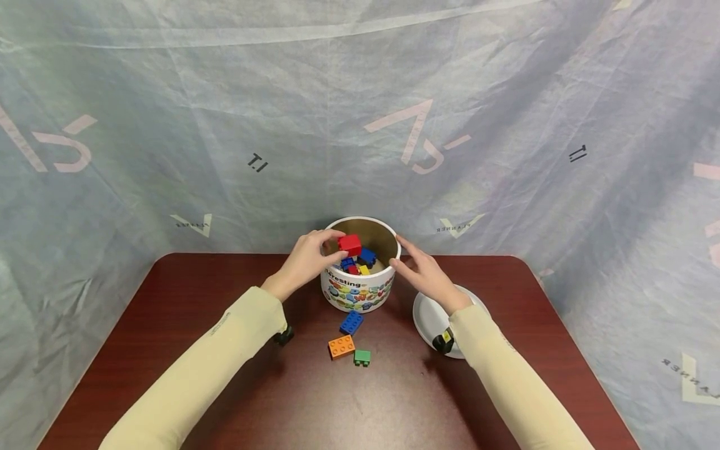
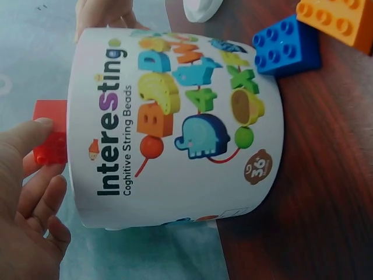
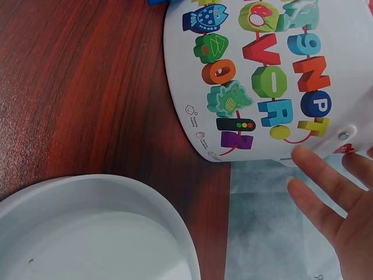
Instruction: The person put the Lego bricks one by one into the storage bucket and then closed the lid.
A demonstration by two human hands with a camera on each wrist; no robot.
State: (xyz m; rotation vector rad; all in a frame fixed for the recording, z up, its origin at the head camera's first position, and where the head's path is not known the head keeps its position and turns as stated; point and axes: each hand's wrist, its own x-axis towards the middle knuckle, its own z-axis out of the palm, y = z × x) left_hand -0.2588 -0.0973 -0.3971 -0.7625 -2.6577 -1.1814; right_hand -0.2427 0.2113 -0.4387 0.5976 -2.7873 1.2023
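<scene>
In my left hand [image 1: 308,257] a red toy brick [image 1: 350,245] is pinched between thumb and fingers, at the mouth of a round white bucket [image 1: 360,294]. The left wrist view shows the red brick [image 2: 51,131] by the rim, partly behind the thumb. My right hand [image 1: 424,272] rests against the bucket's right side, fingers spread and fairly straight in the right wrist view. Blue, red and yellow bricks lie inside the bucket. On the table in front of it are a blue brick [image 1: 351,322], an orange brick [image 1: 341,347] and a small green brick [image 1: 362,357].
A round white lid [image 1: 430,315], hollow side up, lies under my right forearm on the dark red table [image 1: 225,275]. Behind the table's far edge hangs a grey printed sheet [image 1: 292,125], which also closes in both sides.
</scene>
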